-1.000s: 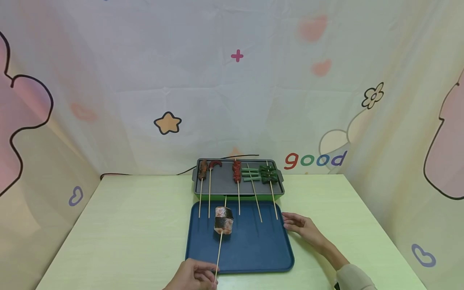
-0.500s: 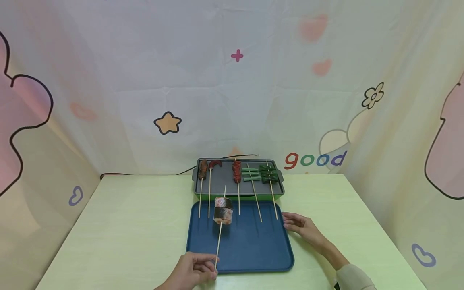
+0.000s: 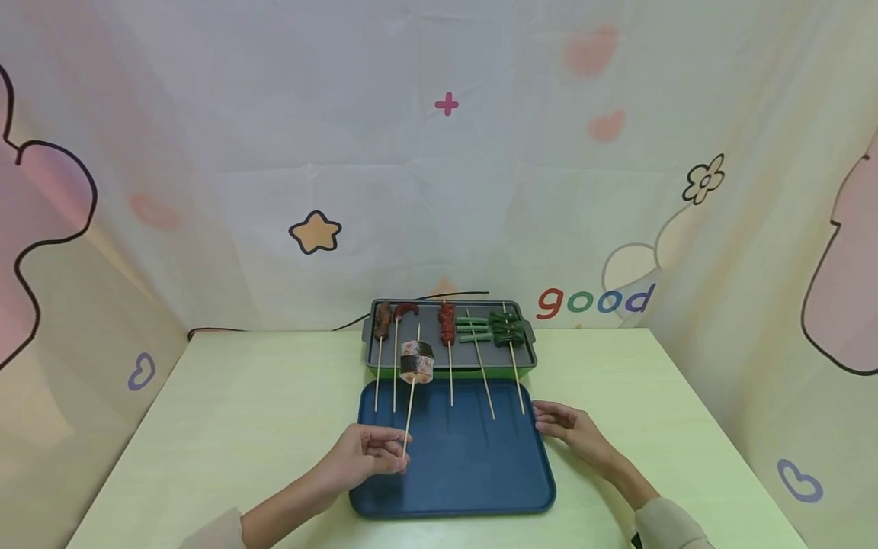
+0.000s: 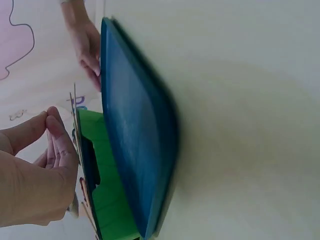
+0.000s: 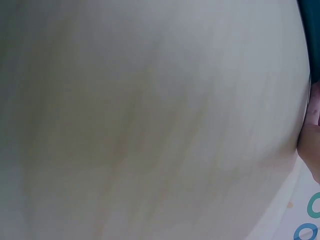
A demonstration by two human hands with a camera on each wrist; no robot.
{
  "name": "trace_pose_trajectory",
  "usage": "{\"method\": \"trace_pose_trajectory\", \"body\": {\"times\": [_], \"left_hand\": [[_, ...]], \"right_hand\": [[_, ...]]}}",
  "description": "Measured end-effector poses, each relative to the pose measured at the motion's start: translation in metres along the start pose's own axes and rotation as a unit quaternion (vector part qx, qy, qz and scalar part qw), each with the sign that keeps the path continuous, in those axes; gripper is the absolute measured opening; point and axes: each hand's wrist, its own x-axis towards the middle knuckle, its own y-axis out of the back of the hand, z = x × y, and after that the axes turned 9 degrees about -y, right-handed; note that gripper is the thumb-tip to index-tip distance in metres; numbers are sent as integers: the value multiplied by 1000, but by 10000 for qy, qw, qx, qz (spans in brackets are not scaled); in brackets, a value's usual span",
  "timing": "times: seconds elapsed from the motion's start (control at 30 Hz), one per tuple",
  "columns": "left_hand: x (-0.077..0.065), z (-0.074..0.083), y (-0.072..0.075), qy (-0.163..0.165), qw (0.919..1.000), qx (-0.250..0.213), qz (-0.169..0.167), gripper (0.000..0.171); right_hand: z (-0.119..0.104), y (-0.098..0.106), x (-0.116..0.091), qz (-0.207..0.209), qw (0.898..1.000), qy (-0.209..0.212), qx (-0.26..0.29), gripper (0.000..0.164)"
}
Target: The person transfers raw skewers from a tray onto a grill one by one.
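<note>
My left hand (image 3: 366, 457) pinches the lower stick of a skewer between thumb and fingers. This skewer (image 3: 417, 361) carries thick pale pieces with dark skin, like fish chunks, and is held above the blue tray (image 3: 473, 476). Its food end overlaps the front edge of the grey grill pan (image 3: 425, 354). My right hand (image 3: 576, 438) touches the right rim of the tray with its fingertips. In the left wrist view, the left hand (image 4: 40, 170) fills the left side, thumb and fingertips together. Only part of the right hand (image 5: 311, 145) enters the right wrist view.
Across the grill lie a brown meat skewer (image 3: 382, 320), a red curled one (image 3: 406, 309), a red meat one (image 3: 447, 324), green stalks (image 3: 475, 329) and leafy greens (image 3: 507, 328). Their sticks overhang the tray. A patterned curtain (image 3: 439, 191) stands behind the table (image 3: 261, 412).
My left hand has moved forward, bringing the fish skewer from over the tray to the front edge of the grill. The right hand stays at the tray's rim.
</note>
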Motion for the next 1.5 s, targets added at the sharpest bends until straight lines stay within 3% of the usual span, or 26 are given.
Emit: {"method": "trace_pose_trajectory", "body": {"times": [0.37, 0.67, 0.93, 1.17, 1.5], "left_hand": [[44, 14, 14, 9, 9994, 332, 98, 43], [63, 16, 27, 243, 9993, 289, -4, 46], [70, 20, 25, 432, 9985, 301, 126, 45], [69, 17, 18, 221, 9954, 785, 500, 45], [65, 14, 11, -75, 9888, 1349, 628, 44]], "right_hand": [[3, 3, -2, 118, 9999, 23, -45, 57], [4, 1, 0, 159, 9999, 37, -47, 55], [3, 1, 1, 146, 9999, 12, 1, 57], [4, 1, 0, 144, 9999, 34, 16, 58], [4, -1, 1, 86, 9999, 117, -26, 57]]}}
